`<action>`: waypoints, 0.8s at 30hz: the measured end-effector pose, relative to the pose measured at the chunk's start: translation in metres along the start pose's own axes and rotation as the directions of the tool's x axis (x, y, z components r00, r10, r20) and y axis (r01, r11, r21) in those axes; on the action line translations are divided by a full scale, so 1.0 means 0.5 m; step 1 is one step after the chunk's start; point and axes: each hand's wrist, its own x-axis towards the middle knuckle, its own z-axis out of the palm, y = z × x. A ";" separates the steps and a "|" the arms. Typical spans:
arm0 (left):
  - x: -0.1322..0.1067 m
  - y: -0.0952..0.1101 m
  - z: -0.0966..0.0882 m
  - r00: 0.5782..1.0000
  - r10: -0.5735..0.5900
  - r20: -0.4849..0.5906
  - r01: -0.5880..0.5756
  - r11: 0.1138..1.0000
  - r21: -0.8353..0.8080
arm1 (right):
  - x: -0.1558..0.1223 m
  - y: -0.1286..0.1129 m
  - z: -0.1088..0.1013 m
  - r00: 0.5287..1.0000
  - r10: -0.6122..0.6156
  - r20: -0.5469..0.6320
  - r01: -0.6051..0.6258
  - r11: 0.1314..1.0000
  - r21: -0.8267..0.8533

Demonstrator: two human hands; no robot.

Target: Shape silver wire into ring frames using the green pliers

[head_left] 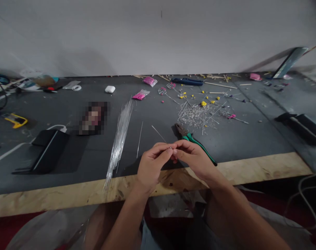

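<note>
My left hand (153, 162) and my right hand (193, 155) meet above the table's front edge, fingertips pinched together. A thin metal wire (159, 133) runs up and to the left from between them. A tiny shiny bit shows at the fingertips, too small to make out. Just behind my right hand lie combination pliers (199, 144) with green and black handles. Left of my hands, a single straight wire (139, 139) lies beside a long bundle of silvery wires (120, 135).
Behind the pliers spreads a pile of cut wire pieces (194, 113) with yellow bits. Two round wire shapes (162, 91), pink packets (141, 94) and a dark blue tool (187, 81) lie farther back. Left are a white case (110, 89) and a black folding object (47, 149).
</note>
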 end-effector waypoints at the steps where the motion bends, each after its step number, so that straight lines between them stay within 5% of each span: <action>1: 0.000 0.002 0.000 1.000 -0.023 0.008 0.024 0.999 -0.026 | 0.000 -0.001 0.000 1.000 0.000 0.003 0.000 1.000 0.003; 6: 0.002 0.004 -0.001 0.993 -0.112 -0.047 0.106 0.986 -0.126 | 0.000 -0.005 0.002 1.000 0.001 -0.024 0.000 1.000 0.029; 24: 0.001 0.011 -0.015 0.997 -0.073 -0.003 0.073 0.997 0.036 | -0.004 -0.014 0.007 1.000 0.002 -0.007 -0.002 0.995 -0.104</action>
